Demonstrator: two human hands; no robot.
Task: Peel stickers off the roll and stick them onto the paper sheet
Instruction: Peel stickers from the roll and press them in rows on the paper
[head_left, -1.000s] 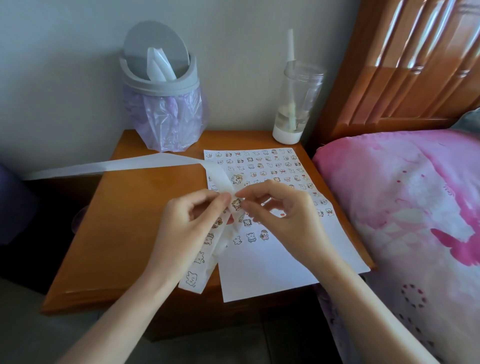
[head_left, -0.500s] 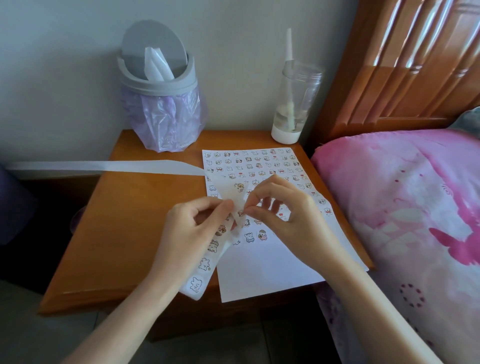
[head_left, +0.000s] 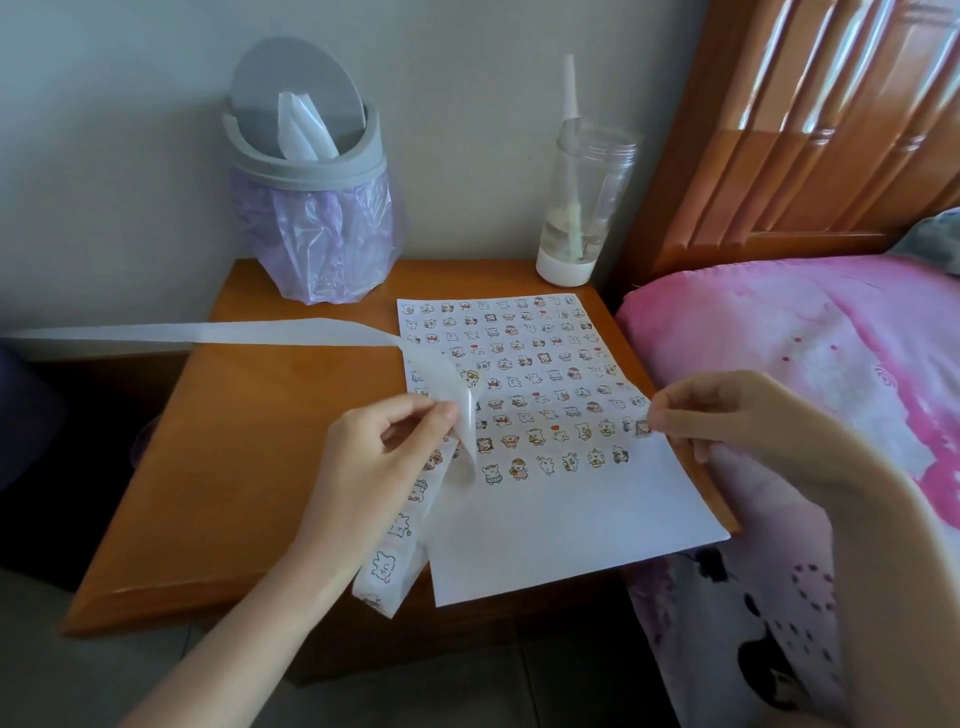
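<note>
A white paper sheet (head_left: 561, 525) lies on the wooden bedside table (head_left: 249, 467), its upper part filled with rows of small cartoon stickers. My left hand (head_left: 379, 457) pinches the sticker strip (head_left: 395, 551), whose printed end hangs over the table's front edge while the bare backing runs off to the left. My right hand (head_left: 737, 421) pinches one small sticker (head_left: 643, 428) at its fingertips, right at the sheet's right edge, level with the second-lowest sticker row.
A grey swing-lid bin (head_left: 306, 171) with a purple bag stands at the back left of the table. A clear bottle (head_left: 587, 202) with a straw stands at the back right. A pink bedcover (head_left: 810, 374) and wooden headboard (head_left: 810, 124) border the right side.
My right hand has pulled a sticker off the strip and carried it right, to the sheet's right edge. My left hand still holds the strip.
</note>
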